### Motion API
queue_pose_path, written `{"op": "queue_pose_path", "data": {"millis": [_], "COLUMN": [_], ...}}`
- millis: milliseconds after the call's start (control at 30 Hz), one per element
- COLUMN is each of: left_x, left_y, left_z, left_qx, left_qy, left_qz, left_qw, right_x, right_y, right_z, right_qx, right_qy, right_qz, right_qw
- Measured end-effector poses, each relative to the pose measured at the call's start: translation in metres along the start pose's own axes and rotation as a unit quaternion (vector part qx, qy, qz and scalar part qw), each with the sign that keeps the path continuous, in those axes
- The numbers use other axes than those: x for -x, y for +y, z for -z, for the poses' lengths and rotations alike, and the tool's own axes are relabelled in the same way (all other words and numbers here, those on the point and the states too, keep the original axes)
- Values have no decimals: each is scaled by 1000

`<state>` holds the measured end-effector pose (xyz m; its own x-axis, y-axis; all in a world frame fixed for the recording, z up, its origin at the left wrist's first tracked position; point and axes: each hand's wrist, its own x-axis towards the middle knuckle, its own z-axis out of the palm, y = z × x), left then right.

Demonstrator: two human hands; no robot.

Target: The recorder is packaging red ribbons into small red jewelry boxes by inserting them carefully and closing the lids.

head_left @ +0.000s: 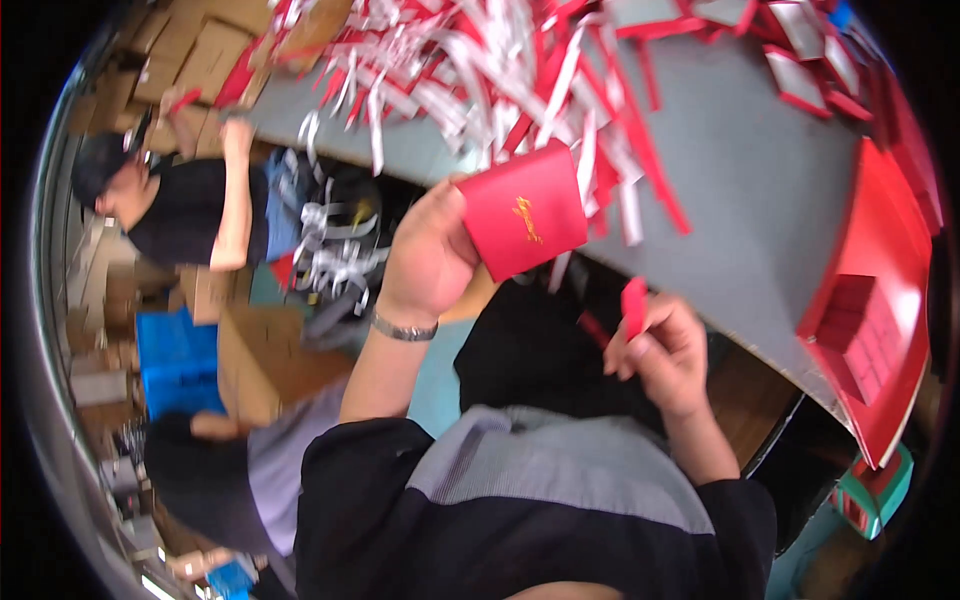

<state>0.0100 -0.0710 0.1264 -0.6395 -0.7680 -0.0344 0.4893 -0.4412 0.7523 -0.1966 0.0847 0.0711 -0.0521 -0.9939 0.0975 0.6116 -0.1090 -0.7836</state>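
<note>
A small red box [532, 212] with gold lettering on its face is gripped in my left hand [425, 262], thumb along its left edge. It is held up in front of the table's near edge, slightly tilted. To the right and lower, my right hand [668, 358] pinches a short red strip [634, 308] between thumb and fingers. The strip stands apart from the box. Beyond the box, a tangled heap of red and white strips [470, 75] covers the far part of the grey table [740, 150].
Red boxes with pale faces [798, 70] lie at the far right. A red tray [885, 225] at the right edge holds stacked red boxes [855, 335]. Left are a co-worker in a black cap [205, 215], another person [295, 470], a carton [265, 360] and a blue crate [172, 365].
</note>
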Motion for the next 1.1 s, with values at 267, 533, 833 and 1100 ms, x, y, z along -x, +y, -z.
{"op": "queue_pose_path", "data": {"millis": [267, 533, 833, 1100], "left_x": [167, 170, 146, 134], "left_y": [-80, -90, -13, -28], "left_z": [31, 32, 33, 21], "left_qx": [-173, 117, -323, -546], "left_qy": [181, 222, 79, 62], "left_qz": [91, -88, 124, 71], "left_qw": [964, 964, 935, 833], "right_x": [-26, -15, -24, -35], "right_y": [30, 89, 62, 53], "right_z": [-31, -48, -67, -21], "right_qx": [131, 92, 389, 187], "right_qy": [-85, -86, -199, -141], "right_qz": [-125, -149, -46, -132], "right_qw": [980, 981, 898, 963]}}
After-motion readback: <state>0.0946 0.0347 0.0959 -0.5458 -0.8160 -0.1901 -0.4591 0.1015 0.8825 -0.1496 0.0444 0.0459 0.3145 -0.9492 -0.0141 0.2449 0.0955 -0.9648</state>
